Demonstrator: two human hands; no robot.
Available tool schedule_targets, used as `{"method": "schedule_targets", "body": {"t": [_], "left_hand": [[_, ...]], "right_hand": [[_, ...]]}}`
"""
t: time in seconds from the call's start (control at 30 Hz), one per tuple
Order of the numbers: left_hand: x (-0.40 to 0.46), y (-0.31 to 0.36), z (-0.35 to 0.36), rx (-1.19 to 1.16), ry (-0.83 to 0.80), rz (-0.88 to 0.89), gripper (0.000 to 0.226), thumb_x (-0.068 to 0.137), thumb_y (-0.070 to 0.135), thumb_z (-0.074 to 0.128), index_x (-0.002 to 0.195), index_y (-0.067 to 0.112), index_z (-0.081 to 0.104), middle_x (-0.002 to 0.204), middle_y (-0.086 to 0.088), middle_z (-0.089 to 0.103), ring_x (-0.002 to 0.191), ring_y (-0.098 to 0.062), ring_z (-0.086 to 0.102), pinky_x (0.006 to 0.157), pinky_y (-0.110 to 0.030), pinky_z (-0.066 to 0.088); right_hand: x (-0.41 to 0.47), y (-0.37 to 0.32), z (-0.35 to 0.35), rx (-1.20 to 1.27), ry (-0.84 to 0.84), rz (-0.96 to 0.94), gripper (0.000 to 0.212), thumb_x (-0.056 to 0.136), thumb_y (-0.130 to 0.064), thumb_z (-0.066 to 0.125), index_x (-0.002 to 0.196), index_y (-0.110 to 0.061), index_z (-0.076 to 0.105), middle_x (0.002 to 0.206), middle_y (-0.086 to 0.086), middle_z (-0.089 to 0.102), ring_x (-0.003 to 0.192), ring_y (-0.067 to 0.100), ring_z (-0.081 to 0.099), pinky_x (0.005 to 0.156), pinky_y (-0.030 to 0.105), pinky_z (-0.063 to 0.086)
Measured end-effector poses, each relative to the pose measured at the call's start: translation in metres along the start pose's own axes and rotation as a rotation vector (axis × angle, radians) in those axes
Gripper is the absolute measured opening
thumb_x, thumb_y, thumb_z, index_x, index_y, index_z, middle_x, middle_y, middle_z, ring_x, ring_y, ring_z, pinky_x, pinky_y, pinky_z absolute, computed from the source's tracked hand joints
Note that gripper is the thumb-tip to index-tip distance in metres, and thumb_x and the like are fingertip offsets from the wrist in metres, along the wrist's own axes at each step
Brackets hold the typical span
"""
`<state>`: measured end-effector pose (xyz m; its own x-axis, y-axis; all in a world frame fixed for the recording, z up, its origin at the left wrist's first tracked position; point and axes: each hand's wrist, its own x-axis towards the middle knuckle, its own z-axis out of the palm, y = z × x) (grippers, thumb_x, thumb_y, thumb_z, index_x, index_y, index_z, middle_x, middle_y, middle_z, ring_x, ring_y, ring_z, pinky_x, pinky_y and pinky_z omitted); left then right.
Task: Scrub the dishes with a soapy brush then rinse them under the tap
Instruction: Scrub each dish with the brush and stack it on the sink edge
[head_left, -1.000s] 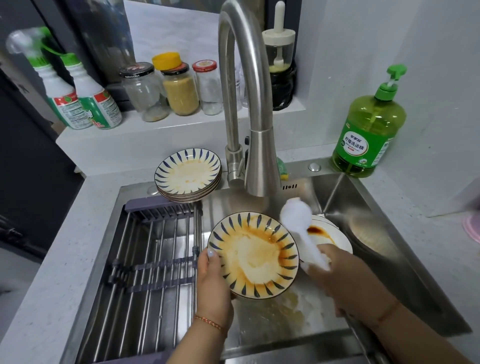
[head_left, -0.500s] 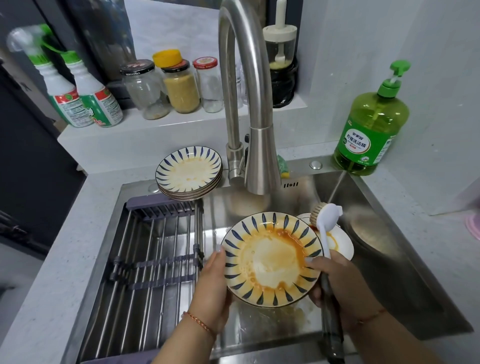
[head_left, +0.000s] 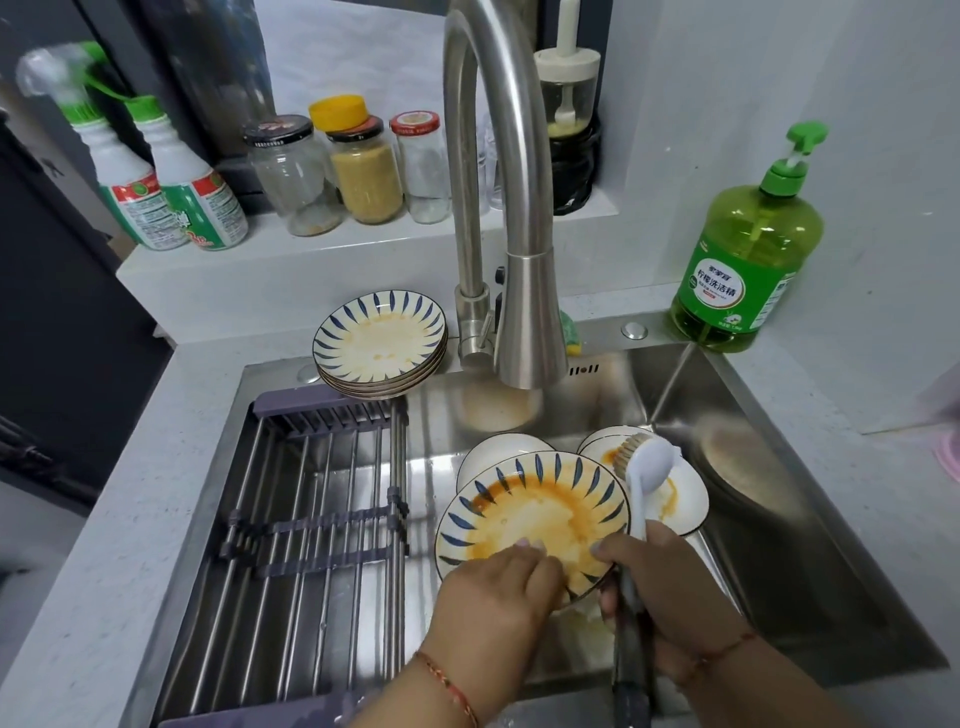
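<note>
A steel sink (head_left: 779, 571) fills the middle of the view, set in a pale speckled counter (head_left: 104, 545). A rack (head_left: 311, 519) of metal rods spans the sink's left half. The tall curved tap (head_left: 498, 208) rises from the back rim, its spout over the basin; no water shows.

On the counter at back right stands a green soap bottle (head_left: 748, 244) with a pump. On the ledge behind the tap stand two spray bottles (head_left: 171, 182), three jars (head_left: 363, 171) and a dark pot with a white-topped dispenser (head_left: 569, 135).

A stack of blue-rimmed plates (head_left: 379, 343), the top one stained orange, sits on the sink's back rim left of the tap.

In the basin, the dirty plate (head_left: 535, 514), smeared with orange sauce, is held tilted above two white dishes (head_left: 685, 499) lying on the sink floor behind it.

The left hand (head_left: 493, 597) grips the plate's near edge, fingertips on its face. The right hand (head_left: 670, 592) is curled round the handle of the brush (head_left: 644, 467), thumb touching the plate's right rim. The brush head points up, bristles facing left, just beyond the plate's upper right rim and over one white dish.
</note>
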<state>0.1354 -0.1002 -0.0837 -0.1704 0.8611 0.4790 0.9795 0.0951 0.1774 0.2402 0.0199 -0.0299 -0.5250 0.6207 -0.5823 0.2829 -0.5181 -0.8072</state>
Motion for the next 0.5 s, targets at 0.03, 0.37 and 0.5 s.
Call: {"method": "schedule_targets", "body": {"t": [0.03, 0.37, 0.5], "left_hand": [[0.001, -0.003, 0.0, 0.002, 0.015, -0.024, 0.017, 0.082, 0.009, 0.067, 0.079, 0.024, 0.06, 0.068, 0.006, 0.062, 0.059, -0.012, 0.061, 0.049, -0.022, 0.044], [0.026, -0.023, -0.021, -0.686, 0.012, -1.042, 0.02, 0.046, 0.025, 0.068, 0.062, 0.019, 0.058, 0.059, 0.004, 0.059, 0.054, -0.013, 0.055, 0.048, -0.026, 0.045], [0.025, -0.02, -0.017, -0.754, -0.009, -1.057, 0.026, 0.055, 0.008, 0.081, 0.064, 0.019, 0.059, 0.058, 0.007, 0.06, 0.049, -0.002, 0.053, 0.046, -0.021, 0.045]], "right_hand": [[-0.001, -0.003, -0.001, -0.004, -0.009, -0.013, 0.019, 0.089, -0.008, 0.058, 0.078, -0.001, 0.045, 0.034, 0.006, 0.037, 0.03, 0.021, 0.04, 0.035, 0.021, 0.035], [-0.009, -0.019, -0.029, -0.304, -0.176, -0.11, 0.023, 0.096, -0.03, 0.046, 0.112, -0.039, 0.06, 0.055, 0.012, 0.057, 0.03, 0.022, 0.04, 0.039, 0.024, 0.032], [-0.027, -0.025, -0.009, -0.522, -0.247, -0.262, 0.041, 0.097, -0.02, 0.042, 0.11, -0.056, 0.055, 0.046, 0.001, 0.048, 0.03, 0.015, 0.042, 0.033, 0.023, 0.037]]}}
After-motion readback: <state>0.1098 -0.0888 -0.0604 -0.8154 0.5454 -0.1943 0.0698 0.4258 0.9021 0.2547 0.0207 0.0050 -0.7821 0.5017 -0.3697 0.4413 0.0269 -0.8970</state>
